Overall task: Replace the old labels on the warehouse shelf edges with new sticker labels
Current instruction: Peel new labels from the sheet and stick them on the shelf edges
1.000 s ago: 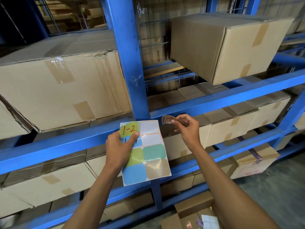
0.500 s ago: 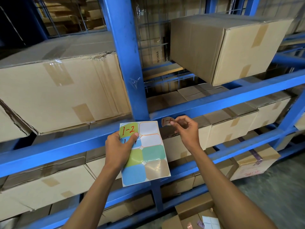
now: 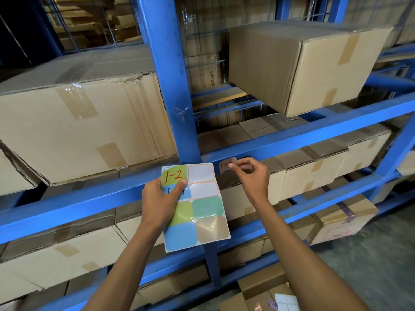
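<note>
Risk comes first from the small brown label (image 3: 227,164) pinched between thumb and forefinger of the right hand (image 3: 249,176). It hangs at the lower edge of the blue shelf beam (image 3: 314,133), just right of the upright post (image 3: 166,81), and I cannot tell whether any part of it sticks to the steel. If this is an old label coming off, a quick tug could tear it and leave paper or glue on the beam, and a fresh sticker would sit badly over that. If it is a new one going on, the loose part may curl onto the fingers (image 3: 233,166) or land crooked, since only one edge is controlled.

The left hand (image 3: 160,202) grips the sticker sheet (image 3: 203,209) by its left side, thumb pressed across the green sticker marked "1-2" (image 3: 174,175). The sheet is held upright in front of the lower beam, near the right hand but not touching it. Two spots in its right column look already peeled. A heavy thumb could smudge the red writing or crease the sheet.

Against the picture from half a second back, little differs: the sheet and the left grip match, the brown label sits in about the same place under the beam, and the right hand keeps the same pinch. The cardboard boxes (image 3: 303,63) are unmoved.
</note>
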Available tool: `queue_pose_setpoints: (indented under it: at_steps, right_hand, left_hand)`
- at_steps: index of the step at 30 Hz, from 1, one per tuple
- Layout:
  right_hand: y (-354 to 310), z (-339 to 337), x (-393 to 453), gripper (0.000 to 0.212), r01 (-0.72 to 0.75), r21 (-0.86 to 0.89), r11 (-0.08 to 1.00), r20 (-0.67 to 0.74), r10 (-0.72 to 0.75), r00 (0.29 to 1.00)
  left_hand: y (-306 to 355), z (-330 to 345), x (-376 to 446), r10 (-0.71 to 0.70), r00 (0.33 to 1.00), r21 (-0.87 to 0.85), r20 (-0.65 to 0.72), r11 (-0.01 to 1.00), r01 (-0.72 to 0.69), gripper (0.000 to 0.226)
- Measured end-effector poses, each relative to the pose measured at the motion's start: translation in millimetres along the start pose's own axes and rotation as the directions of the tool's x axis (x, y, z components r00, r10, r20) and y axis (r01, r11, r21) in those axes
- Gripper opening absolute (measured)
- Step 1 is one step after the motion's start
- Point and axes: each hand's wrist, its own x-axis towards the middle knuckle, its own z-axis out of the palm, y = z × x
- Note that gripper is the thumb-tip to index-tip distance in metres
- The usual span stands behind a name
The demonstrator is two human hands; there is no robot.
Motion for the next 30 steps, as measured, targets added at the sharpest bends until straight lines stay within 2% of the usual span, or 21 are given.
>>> queue_pose_setpoints:
  at_steps: [6, 9, 12, 15, 21, 26, 30]
  right_hand:
    - [-9.5, -1.5, 2.1, 0.027, 0.005, -0.231, 0.973, -0.048, -0.016, 0.999]
    - [-12.9, -6.9, 3.5, 0.038, -0.051, -0.307, 0.95, -0.095, 0.023, 0.995]
    - [-12.4, -12.2, 6.3, 0.041, -0.093, -0.289, 0.953, -0.067, 0.076, 0.995]
    - [-16.9, -12.1, 9.1, 0.037, -0.077, -0.216, 0.973, -0.06, 0.066, 0.996]
    - [-19.2, -12.9, 12.2, 0.037, -0.074, -0.213, 0.974, -0.03, 0.07, 0.997]
    - [-11.5, -17.5, 6.3, 0.026, -0.022, -0.238, 0.971, 0.004, 0.024, 1.0]
    - [-17.6, -18.0, 5.3, 0.037, 0.101, -0.34, 0.935, 0.098, -0.071, 0.993]
  left_hand:
    - [-0.5, 0.3, -0.7, 0.009, 1.0, -0.003, 0.012, 1.0, -0.009, 0.03]
    - [-0.7, -0.1, -1.2, 0.022, 1.0, -0.003, 0.012, 1.0, -0.022, 0.025]
    - [-0.3, -1.1, -2.2, 0.02, 1.0, -0.008, 0.012, 1.0, -0.02, 0.027]
    - [0.2, -1.4, -3.7, 0.017, 1.0, -0.021, 0.022, 1.0, -0.017, 0.03]
    - [1.6, -5.6, -6.6, 0.043, 0.999, -0.032, 0.017, 0.999, -0.042, 0.027]
    - [1.2, -9.8, -9.3, 0.06, 0.998, -0.034, 0.008, 0.998, -0.06, 0.026]
    - [-1.0, -12.9, -11.0, 0.065, 0.998, -0.045, -0.009, 0.997, -0.066, 0.021]
